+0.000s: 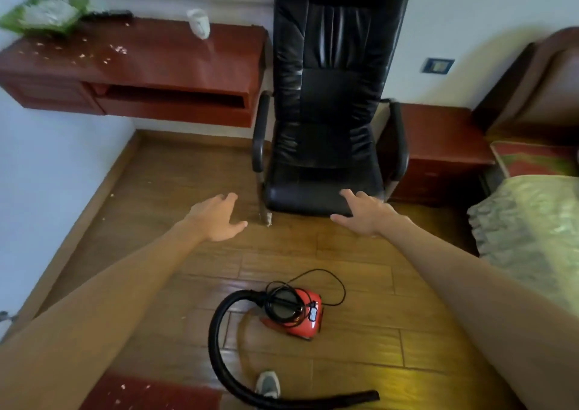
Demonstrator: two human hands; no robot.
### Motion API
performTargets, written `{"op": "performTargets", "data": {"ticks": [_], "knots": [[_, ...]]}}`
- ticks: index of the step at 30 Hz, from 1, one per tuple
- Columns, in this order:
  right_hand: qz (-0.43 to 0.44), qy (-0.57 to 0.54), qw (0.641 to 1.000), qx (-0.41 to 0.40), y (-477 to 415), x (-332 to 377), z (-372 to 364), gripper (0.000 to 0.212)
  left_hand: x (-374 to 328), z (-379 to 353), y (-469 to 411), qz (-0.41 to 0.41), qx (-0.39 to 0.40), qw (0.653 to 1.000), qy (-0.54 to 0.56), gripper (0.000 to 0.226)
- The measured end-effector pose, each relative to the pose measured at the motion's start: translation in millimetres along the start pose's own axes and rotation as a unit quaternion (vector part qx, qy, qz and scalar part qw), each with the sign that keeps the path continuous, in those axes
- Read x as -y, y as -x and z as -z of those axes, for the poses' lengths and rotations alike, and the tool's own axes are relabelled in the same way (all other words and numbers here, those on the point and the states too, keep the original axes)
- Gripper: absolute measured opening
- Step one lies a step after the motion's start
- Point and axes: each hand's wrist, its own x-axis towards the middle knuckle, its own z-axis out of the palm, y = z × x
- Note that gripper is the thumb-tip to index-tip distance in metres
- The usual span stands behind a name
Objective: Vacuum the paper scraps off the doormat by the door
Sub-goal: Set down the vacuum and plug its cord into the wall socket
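Doormat (150,394) sits at the bottom left of the frame, red, with a few pale paper scraps (123,387) on it. Both hands are empty: left hand (216,218) and right hand (363,212) hang mid-frame with fingers spread, near the front of a black chair (332,96). The red vacuum (300,312) is below them at lower centre. Its black hose (219,340) loops left, then runs along the bottom edge to a free end (369,396) at lower right. So that end looks closer to the right arm's side and points away from the mat, and it probably needs swinging left.
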Motion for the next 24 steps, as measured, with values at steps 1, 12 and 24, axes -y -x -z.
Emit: {"op": "performTargets", "data": {"ticks": [1, 12, 24], "knots": [[-0.009, -0.006, 1.000, 0.011, -3.9, -5.5, -13.9, 0.076, -2.7, -14.3, -8.2, -0.006, 0.015, 1.000, 0.008, 0.077], [-0.060, -0.050, 0.980, 0.185, -45.2, -60.4, -231.7, 0.075, 0.5, -244.8, -80.6, -0.016, 0.178, 0.983, 0.038, 0.068], [-0.108, -0.132, 0.947, 0.272, -59.0, -67.6, -463.8, 0.075, 31.4, -448.9, -120.0, -0.066, 0.254, 0.965, -0.014, 0.072]]}}
